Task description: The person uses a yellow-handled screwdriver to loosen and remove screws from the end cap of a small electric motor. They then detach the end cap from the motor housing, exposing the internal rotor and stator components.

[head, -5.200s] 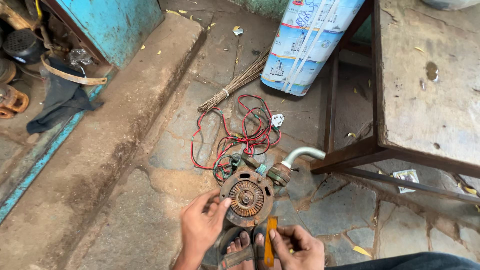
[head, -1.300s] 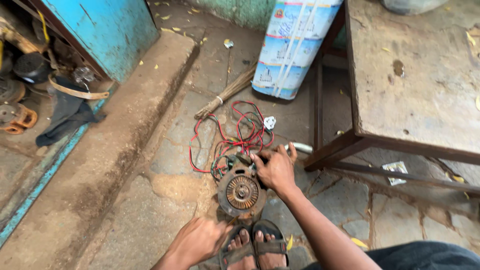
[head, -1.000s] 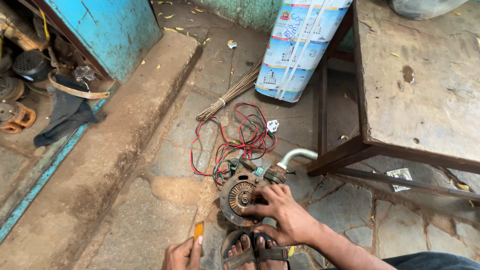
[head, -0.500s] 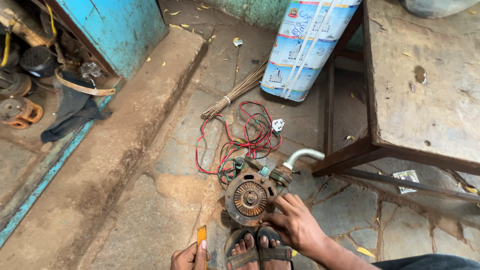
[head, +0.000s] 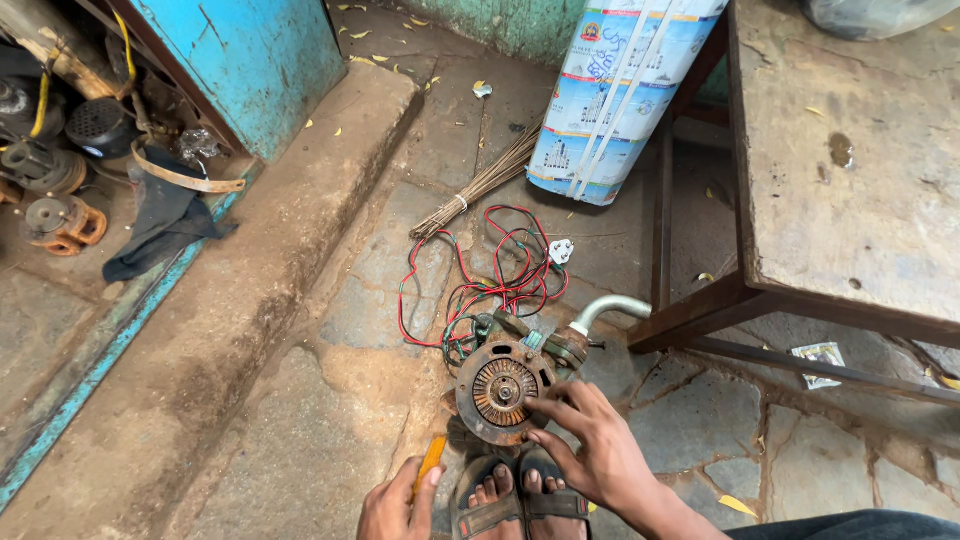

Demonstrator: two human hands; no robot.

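While the rusty round motor (head: 500, 392) stands on the stone floor (head: 300, 460) just ahead of the sandalled feet (head: 520, 500), the right hand (head: 590, 450) rests spread fingertips on its face; the left hand (head: 395, 505) pinches an orange-handled tool (head: 430, 458).

The floor (head: 690, 420) is cracked stone slabs, dusty and strewn with yellow leaves. A raised concrete step (head: 250, 300) runs along a blue metal panel (head: 250, 60). A worn wooden table (head: 850, 170) stands at right, under soft daylight.
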